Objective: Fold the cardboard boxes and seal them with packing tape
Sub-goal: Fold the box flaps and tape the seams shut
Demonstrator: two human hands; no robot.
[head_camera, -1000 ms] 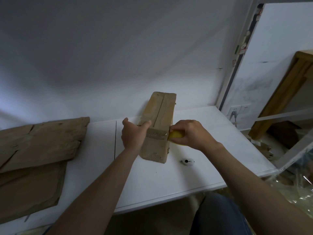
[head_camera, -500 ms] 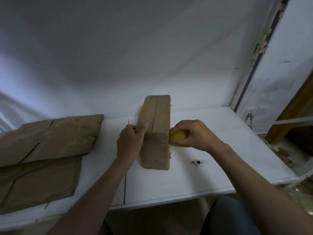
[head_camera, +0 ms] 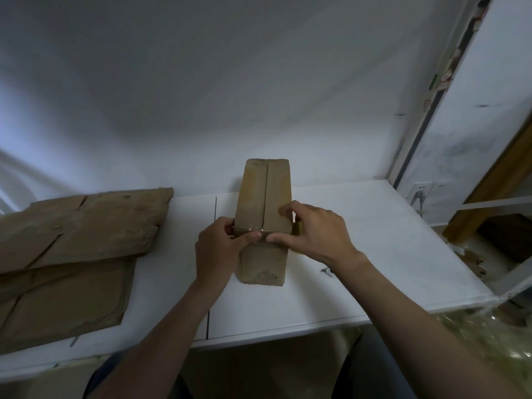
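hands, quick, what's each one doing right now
Left hand: grips the cardboard box, thumb on the tape.
Right hand: pinches the same box's near top edge.

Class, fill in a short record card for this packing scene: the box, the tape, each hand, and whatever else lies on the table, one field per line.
Box: cardboard box on the white table, top flaps closed along a middle seam
Tape: shiny tape strip across the near top edge
Left hand: left hand grips the box's left corner, thumb on the tape
Right hand: right hand holds the right corner, thumb in front, fingers on top
Left of box: flat cardboard sheets
Right of box: small white object
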